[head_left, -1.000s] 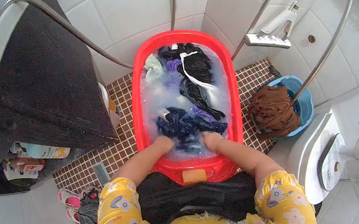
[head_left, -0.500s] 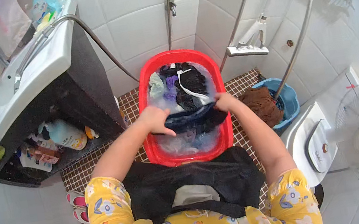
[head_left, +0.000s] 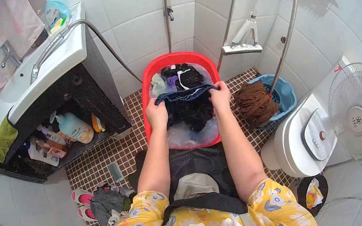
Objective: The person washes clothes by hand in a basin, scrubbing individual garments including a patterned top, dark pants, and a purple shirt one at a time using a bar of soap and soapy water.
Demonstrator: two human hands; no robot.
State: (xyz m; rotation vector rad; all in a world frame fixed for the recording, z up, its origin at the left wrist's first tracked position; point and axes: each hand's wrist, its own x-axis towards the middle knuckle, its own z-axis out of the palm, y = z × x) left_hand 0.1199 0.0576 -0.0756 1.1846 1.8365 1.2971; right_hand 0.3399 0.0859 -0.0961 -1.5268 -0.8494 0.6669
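Note:
A red basin [head_left: 171, 57] full of cloudy, soapy water stands on the floor in front of me. My left hand [head_left: 157, 114] and my right hand [head_left: 221, 96] are both closed on a dark blue garment [head_left: 188, 106], gripping opposite ends of its upper edge. That edge is stretched between them like a waistband, while the lower part hangs dark into the water. Beyond it in the basin soak a black cloth [head_left: 192, 78] with a white strip, a purple cloth [head_left: 172, 82] and a pale green cloth [head_left: 157, 84].
To the left stands a dark cabinet with a white sink [head_left: 58, 54] and bottles [head_left: 74, 128]. A brown mop [head_left: 254, 104] rests in a blue bucket [head_left: 287, 95] on the right, near a toilet [head_left: 288, 152] and a fan [head_left: 357, 119]. Slippers [head_left: 81, 196] and grey clothes [head_left: 107, 203] lie lower left.
Both hands have lifted and spread the dark blue garment's upper edge. The left hand has gone from loosely open to gripping it. My view has shifted, bringing the clothes pile into sight.

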